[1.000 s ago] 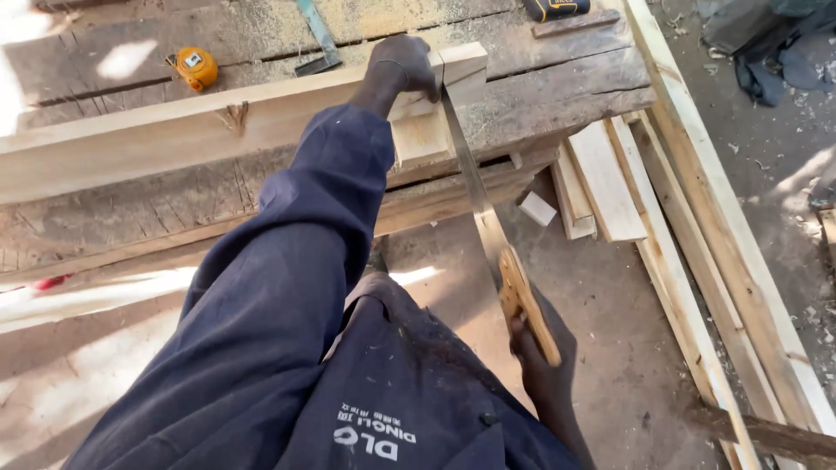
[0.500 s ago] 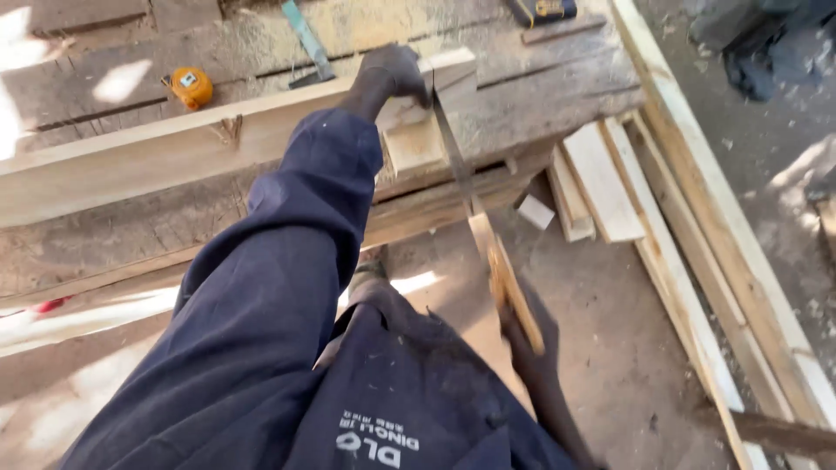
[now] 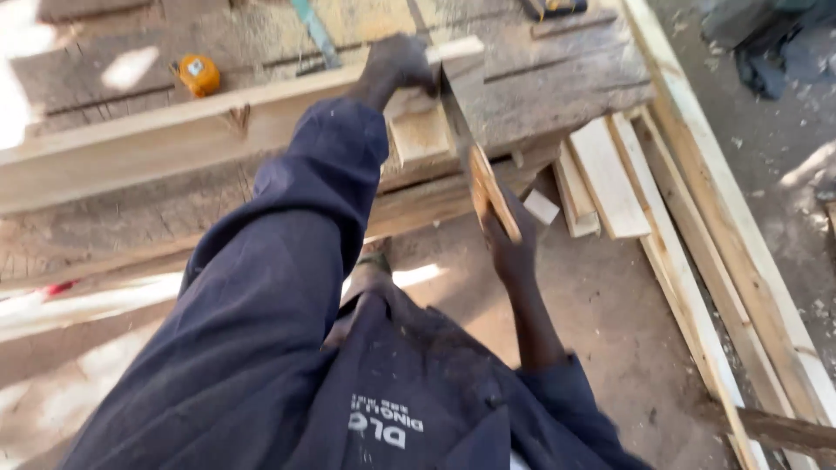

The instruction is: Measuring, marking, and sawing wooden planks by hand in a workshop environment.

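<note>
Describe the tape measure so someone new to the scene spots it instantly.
Start at the worn grey workbench filling the top of the view, then follow the long pale plank lying across it toward its left end. Just behind that plank sits the tape measure: a small rounded yellow-orange case, the only brightly coloured thing among grey and pale wood.
</note>
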